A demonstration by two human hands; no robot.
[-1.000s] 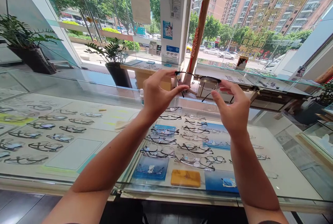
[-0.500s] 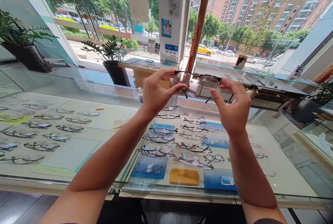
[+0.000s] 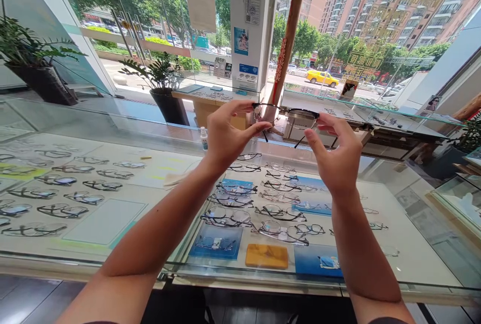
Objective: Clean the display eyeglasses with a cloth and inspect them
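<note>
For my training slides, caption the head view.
Left hand and right hand hold dark-rimmed glasses by opposite ends above a glass display case.

Held glasses [image 3: 301, 111] partly hidden by hands [image 3: 228, 132] [image 3: 341, 156], wall notice [image 3: 253, 9] too small to read, plant [image 3: 39, 81] cut off left

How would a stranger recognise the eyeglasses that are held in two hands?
Find the nearest glass display counter. Above it, the left hand and right hand hold up dark-topped eyeglasses between them. Only this pair is held; neighbouring frames lie below.
</note>
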